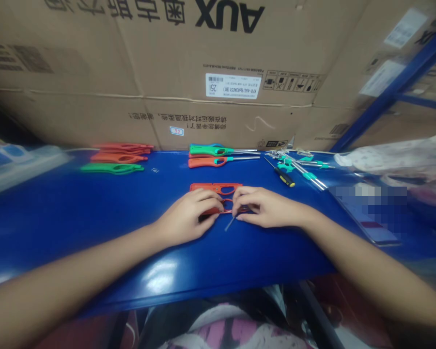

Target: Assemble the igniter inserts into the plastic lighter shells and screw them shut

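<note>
Showing well in front of the carton [167,72], an orange shell [212,211] is held by the left hand [191,214], and a thin rod [229,223] appears pinched in the right hand [263,207], its tip pointed away from the carton. If the shell is gripped too loosely, the rod could be jarred free.

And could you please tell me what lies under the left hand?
Part of an orange casing shows beneath the left hand; whatever else lies there is covered.

Lighters [205,162] sit near the back edge of the table [94,232], casing [206,187] in front, screwdriver [286,179] right, phone [366,219] further right.
</note>
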Demonstrator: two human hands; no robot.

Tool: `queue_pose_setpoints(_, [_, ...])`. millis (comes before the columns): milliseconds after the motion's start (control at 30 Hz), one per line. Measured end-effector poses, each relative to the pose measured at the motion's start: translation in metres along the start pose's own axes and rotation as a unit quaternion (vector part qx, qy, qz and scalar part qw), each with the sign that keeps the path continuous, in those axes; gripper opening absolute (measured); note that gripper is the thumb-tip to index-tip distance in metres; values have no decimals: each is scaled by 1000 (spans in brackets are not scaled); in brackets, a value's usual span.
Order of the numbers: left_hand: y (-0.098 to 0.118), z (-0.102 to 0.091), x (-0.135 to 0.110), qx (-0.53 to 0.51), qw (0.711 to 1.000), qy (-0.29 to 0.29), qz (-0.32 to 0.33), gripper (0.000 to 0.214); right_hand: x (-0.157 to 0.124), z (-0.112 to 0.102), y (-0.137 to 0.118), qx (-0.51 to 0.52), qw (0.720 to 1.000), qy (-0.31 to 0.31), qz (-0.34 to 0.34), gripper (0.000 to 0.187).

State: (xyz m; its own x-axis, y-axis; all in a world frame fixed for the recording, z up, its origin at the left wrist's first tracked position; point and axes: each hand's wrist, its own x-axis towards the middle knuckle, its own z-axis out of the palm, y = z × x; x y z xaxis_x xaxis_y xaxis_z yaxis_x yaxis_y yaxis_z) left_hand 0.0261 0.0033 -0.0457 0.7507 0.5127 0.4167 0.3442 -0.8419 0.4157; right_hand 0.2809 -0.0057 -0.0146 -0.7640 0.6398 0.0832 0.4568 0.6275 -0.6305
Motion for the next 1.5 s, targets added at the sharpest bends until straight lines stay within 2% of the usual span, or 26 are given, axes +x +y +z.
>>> queue_pose_setpoints(100, [3,-1,0,12,1000,6,-15,21,0,-3,0,3,1000,18,-7,19])
queue_pose_setpoints(200, [4,-2,0,11,999,17,-32,18,-1,-15,10,-37,992,120,32,21])
queue_pose_setpoints(267, [3,-2,0,12,999,26,-31,18,-5,-29,23,-115,964,218,98,20])
queue_pose_setpoints(333, [1,-1,0,14,999,32,-18,19,-13,-46,40,-209,913,291,195,21])
queue_pose_setpoints(400, [0,0,0,16,999,30,-4,19,-22,-61,56,-287,859,287,311,27])
queue_pose_setpoints(500, [0,0,-2,21,1000,9,7,19,-35,-76,75,-326,796,204,466,38])
queue_pose_setpoints(600, [-1,0,-3,27,1000,0,11,19,-39,-79,85,-317,771,158,529,44])
queue_pose_setpoints(700, [-2,0,-4,28,1000,1,13,18,-39,-78,92,-305,774,158,532,35])
queue_pose_setpoints(867, [-4,-1,-2,23,999,12,23,14,-42,-82,95,-274,789,169,524,6])
queue_pose_setpoints(1067, [-4,0,-2,9,1000,20,6,13,-36,-87,71,-233,812,263,467,6])
queue_pose_setpoints(1133, [-4,0,-1,5,999,32,-4,14,-29,-80,61,-155,837,302,429,10])
queue_pose_setpoints(1200, [-4,0,-1,2,999,43,-10,14,-21,-70,52,46,867,354,347,16])
queue_pose_setpoints(1267, [-4,0,1,-1,999,50,-14,13,-14,-59,44,209,875,342,271,28])
queue_pose_setpoints(1333, [-5,-1,1,-4,998,57,-19,13,-8,-49,37,315,872,297,228,37])
queue_pose_setpoints(1400, [-6,0,1,-4,997,65,-29,13,-5,-41,29,367,870,249,214,39])
queue_pose_setpoints(1500, [-8,1,0,1,996,73,-44,12,-1,-33,22,377,874,202,230,38])
